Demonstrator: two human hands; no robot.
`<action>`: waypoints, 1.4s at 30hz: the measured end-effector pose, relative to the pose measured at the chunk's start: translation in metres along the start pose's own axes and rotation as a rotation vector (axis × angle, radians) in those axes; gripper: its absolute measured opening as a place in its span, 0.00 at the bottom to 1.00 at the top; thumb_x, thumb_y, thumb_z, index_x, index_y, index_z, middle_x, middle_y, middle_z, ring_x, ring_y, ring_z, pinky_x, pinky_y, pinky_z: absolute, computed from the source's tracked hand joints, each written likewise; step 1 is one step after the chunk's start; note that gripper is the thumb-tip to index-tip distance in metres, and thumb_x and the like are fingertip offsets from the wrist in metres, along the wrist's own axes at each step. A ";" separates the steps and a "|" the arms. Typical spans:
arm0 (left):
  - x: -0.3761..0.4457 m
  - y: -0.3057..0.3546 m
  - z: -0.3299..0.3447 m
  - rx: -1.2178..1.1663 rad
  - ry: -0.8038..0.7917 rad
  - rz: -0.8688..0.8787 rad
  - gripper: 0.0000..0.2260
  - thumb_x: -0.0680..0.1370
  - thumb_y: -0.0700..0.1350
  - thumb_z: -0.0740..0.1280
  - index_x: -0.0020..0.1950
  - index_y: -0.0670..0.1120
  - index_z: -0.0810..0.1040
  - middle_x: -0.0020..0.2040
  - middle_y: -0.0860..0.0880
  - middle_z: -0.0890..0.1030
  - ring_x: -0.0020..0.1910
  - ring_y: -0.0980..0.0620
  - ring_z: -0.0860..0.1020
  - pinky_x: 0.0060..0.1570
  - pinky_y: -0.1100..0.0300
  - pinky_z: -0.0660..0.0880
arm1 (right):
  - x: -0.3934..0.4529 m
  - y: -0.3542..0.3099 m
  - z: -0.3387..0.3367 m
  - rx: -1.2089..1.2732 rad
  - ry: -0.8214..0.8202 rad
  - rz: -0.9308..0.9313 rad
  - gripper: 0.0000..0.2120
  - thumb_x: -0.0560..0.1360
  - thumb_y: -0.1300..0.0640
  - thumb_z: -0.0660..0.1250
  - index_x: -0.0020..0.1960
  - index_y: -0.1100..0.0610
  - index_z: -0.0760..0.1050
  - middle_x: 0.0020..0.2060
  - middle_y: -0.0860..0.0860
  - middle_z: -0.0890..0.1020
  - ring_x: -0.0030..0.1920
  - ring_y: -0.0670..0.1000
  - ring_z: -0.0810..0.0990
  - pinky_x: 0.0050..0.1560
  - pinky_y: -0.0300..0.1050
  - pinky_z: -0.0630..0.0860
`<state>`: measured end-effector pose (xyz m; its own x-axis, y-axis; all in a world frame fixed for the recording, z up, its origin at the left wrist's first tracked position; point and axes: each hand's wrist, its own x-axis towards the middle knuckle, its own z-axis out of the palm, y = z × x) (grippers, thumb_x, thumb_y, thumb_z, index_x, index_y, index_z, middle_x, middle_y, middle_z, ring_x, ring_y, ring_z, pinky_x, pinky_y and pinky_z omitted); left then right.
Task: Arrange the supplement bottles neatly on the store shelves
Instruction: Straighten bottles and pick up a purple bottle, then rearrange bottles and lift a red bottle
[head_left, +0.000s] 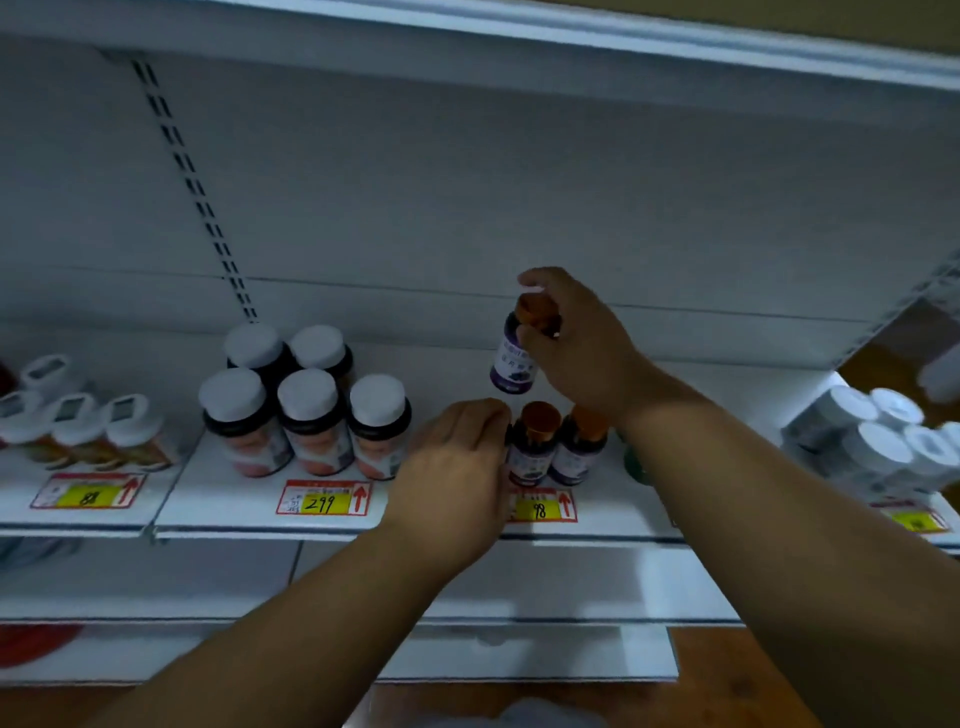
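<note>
Right grip (576, 338) pinches the brown cap of a small dark supplement bottle with a purple-and-white label (511, 358), thumb on the near side of the cap and fingers curled over its top; the bottle hangs upright in the air above the white metal store shelf (228, 499), clear of the shelf surface and just above and behind two more small brown-capped bottles with purple labels (558, 447); those two stand upright side by side on the shelf, right behind a red-framed yellow price tag reading 98 (543, 506). Left grip (457, 467) lies at the left side of the nearer standing bottle, fingers bent and close together with their tips against it; whether they truly clasp the bottle or only touch it cannot be told, since the hand hides the contact.

To the left, five larger dark jars with white round lids and pink-and-white labels (306, 410) stand in a cluster, three in front and two behind, behind a price tag reading 299 (323, 499); further left a group of white-lidded bottles with orange-toned labels (83, 431) stands on the adjoining shelf section; at the far right, white-capped containers (878, 436) are packed together, blurred; a slotted upright rail (195, 187) runs down the white back panel.
</note>
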<state>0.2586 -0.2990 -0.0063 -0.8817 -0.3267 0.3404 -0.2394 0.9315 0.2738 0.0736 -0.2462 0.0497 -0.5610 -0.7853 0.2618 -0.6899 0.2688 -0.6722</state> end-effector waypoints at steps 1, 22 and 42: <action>0.000 -0.001 0.001 -0.007 -0.002 -0.009 0.20 0.69 0.40 0.68 0.61 0.40 0.78 0.58 0.42 0.79 0.56 0.41 0.77 0.53 0.51 0.76 | 0.005 0.003 0.006 -0.047 -0.086 -0.008 0.21 0.77 0.58 0.65 0.69 0.48 0.67 0.60 0.53 0.73 0.56 0.48 0.73 0.55 0.40 0.67; 0.004 0.015 -0.003 0.011 0.014 -0.135 0.22 0.68 0.38 0.64 0.62 0.42 0.79 0.60 0.45 0.79 0.56 0.43 0.77 0.51 0.50 0.77 | 0.030 0.031 0.036 -0.125 -0.547 -0.172 0.14 0.76 0.49 0.68 0.61 0.48 0.76 0.57 0.48 0.78 0.51 0.45 0.73 0.45 0.37 0.67; -0.182 -0.079 -0.112 -0.002 0.349 -0.631 0.12 0.76 0.45 0.67 0.59 0.52 0.79 0.53 0.54 0.79 0.55 0.54 0.76 0.53 0.59 0.72 | -0.057 -0.205 0.127 0.081 -0.379 -0.583 0.10 0.75 0.49 0.67 0.56 0.47 0.77 0.50 0.41 0.73 0.47 0.38 0.74 0.48 0.32 0.69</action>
<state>0.4840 -0.3312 0.0109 -0.3941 -0.8347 0.3847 -0.6591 0.5484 0.5147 0.3054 -0.3272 0.0843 0.0985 -0.9334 0.3452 -0.7855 -0.2859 -0.5489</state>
